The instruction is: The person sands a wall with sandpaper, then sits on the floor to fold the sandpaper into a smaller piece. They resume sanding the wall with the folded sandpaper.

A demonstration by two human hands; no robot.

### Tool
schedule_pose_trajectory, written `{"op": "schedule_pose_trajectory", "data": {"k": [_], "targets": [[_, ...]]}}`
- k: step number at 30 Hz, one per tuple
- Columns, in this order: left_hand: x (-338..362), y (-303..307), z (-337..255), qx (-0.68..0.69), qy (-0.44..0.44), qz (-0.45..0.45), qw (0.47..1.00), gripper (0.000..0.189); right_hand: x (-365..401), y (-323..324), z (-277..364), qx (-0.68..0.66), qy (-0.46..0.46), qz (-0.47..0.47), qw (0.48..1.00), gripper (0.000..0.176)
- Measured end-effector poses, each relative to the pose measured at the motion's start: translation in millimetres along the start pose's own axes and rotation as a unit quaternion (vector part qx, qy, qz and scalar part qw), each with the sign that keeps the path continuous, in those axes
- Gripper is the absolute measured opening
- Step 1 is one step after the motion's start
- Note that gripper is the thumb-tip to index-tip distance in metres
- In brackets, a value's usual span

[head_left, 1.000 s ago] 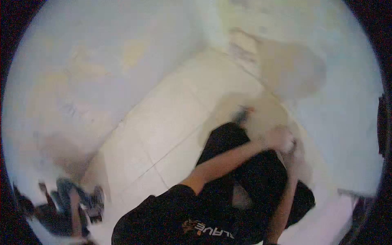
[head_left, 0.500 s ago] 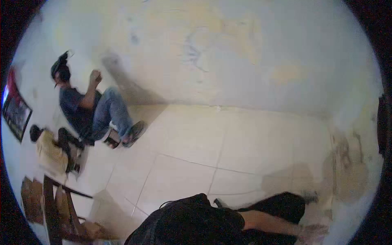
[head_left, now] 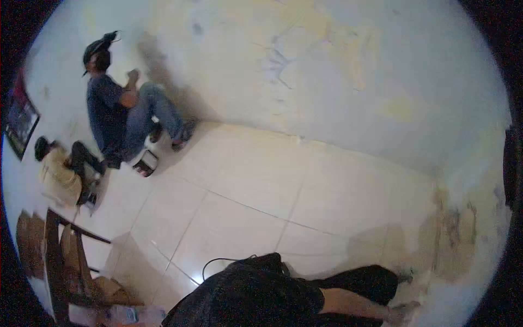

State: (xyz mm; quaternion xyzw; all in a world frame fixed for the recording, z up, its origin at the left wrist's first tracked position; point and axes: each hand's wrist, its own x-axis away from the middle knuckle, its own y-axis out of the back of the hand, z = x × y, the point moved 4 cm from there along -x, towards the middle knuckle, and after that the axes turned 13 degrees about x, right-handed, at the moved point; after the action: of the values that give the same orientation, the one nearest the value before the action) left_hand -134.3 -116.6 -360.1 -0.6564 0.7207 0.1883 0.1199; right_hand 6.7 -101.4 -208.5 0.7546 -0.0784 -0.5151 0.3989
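Note:
From my black sleeve (head_left: 294,297), my left arm stretches to the right, low in the head view. My left hand (head_left: 402,313) is at its end, close to the lower wall. The hand is small and blurred, so its fingers and anything in them cannot be made out. Beside the arm is my bent knee in black trousers (head_left: 373,280), with part of a foot (head_left: 405,276) past it. My right hand is out of view. The pale wall (head_left: 457,218) near my hand has brownish, rough patches.
A co-worker in a dark shirt (head_left: 106,111) sits by the wall, a labelled white tub (head_left: 146,163) beside them. Another person in a yellowish top (head_left: 61,177) sits farther left. Wooden furniture (head_left: 53,261) stands at lower left on pale floor tiles (head_left: 239,169).
The view has tilted and shifted, so the co-workers and tub appear higher. The near co-worker's raised hand sits lower against their head. My arm stays stretched toward the lower right.

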Motion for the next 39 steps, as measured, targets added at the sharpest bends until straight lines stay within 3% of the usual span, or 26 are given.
{"op": "schedule_pose_trajectory", "data": {"k": [2, 6, 9, 11, 13, 14, 17, 19, 20, 21, 23, 25, 26, 28, 29, 32, 35, 38, 39], "targets": [[5.5, -25.5, -0.8, 0.015, -0.001, 0.006, 1.000, 0.058, 5.6, 30.2, -59.2, 0.103, 0.020, -0.081, 0.991, 0.065], [30.0, -84.3, -7.1, 0.040, 0.013, 0.042, 0.998, 0.063, 39.6, 126.0, -166.1, 0.334, 0.047, -0.185, 0.923, 0.064], [36.4, -100.3, -2.0, 0.041, 0.036, 0.049, 0.997, 0.067, 66.2, 169.0, -202.2, 0.426, 0.035, -0.201, 0.881, 0.064], [37.2, -116.0, 5.3, 0.050, 0.046, 0.048, 0.997, 0.069, 81.6, 175.4, -203.7, 0.469, -0.018, -0.165, 0.867, 0.068], [34.3, -129.3, 15.8, 0.059, 0.059, 0.049, 0.995, 0.072, 109.5, 167.8, -218.7, 0.425, -0.096, -0.145, 0.888, 0.073], [32.3, -137.4, 20.2, 0.065, 0.060, 0.046, 0.995, 0.073, 129.6, 165.3, -226.4, 0.474, -0.109, -0.098, 0.868, 0.064], [27.8, -152.5, -11.2, 0.083, 0.102, 0.081, 0.988, 0.066, 164.7, 157.5, -221.1, 0.426, -0.102, -0.094, 0.894, 0.073], [35.2, -184.0, 40.4, -0.014, -0.025, 0.079, 0.996, 0.062, 174.5, 165.8, -227.1, 0.426, -0.130, -0.086, 0.891, 0.072], [24.9, -184.6, 51.2, -0.019, -0.032, 0.074, 0.997, 0.060, 175.4, 172.1, -231.5, 0.432, -0.135, -0.082, 0.888, 0.072], [14.5, -184.9, 62.0, -0.024, -0.038, 0.070, 0.997, 0.059, 141.9, 142.9, -234.6, 0.435, -0.137, -0.071, 0.887, 0.071], [-3.0, -181.3, 36.1, 0.044, 0.045, 0.065, 0.996, 0.057, 99.6, 147.4, -235.1, 0.462, -0.140, -0.083, 0.872, 0.064], [-7.8, -193.6, 27.8, -0.068, -0.026, 0.066, 0.995, 0.056, 57.0, 170.9, -242.4, 0.458, -0.173, -0.115, 0.865, 0.063], [-4.2, -178.0, 17.7, -0.071, -0.029, 0.067, 0.995, 0.056, 47.0, 175.3, -247.4, 0.454, -0.190, -0.132, 0.860, 0.063], [0.3, -136.2, -9.4, -0.022, -0.001, 0.062, 0.998, 0.056, 7.0, 181.9, -191.5, 0.434, -0.210, -0.167, 0.860, 0.063], [-1.5, -135.4, -13.4, 0.028, 0.030, 0.060, 0.997, 0.056, 4.7, 181.2, -191.3, 0.422, -0.220, -0.184, 0.860, 0.062], [2.8, -133.8, -7.8, 0.003, 0.030, 0.065, 0.997, 0.057, 43.4, 141.7, -180.8, 0.403, -0.252, -0.152, 0.867, 0.063], [10.4, -138.8, 8.8, -0.194, -0.178, 0.094, 0.960, 0.057, 77.1, 101.0, -166.1, 0.400, -0.230, -0.119, 0.879, 0.064], [-1.0, -127.8, -19.1, 0.024, 0.058, 0.072, 0.995, 0.057, 76.1, 96.8, -164.7, 0.395, -0.229, -0.106, 0.883, 0.064], [3.8, -134.3, 2.8, -0.021, 0.008, 0.078, 0.997, 0.057, 62.5, 105.0, -164.4, 0.392, -0.225, -0.114, 0.885, 0.064]]}}
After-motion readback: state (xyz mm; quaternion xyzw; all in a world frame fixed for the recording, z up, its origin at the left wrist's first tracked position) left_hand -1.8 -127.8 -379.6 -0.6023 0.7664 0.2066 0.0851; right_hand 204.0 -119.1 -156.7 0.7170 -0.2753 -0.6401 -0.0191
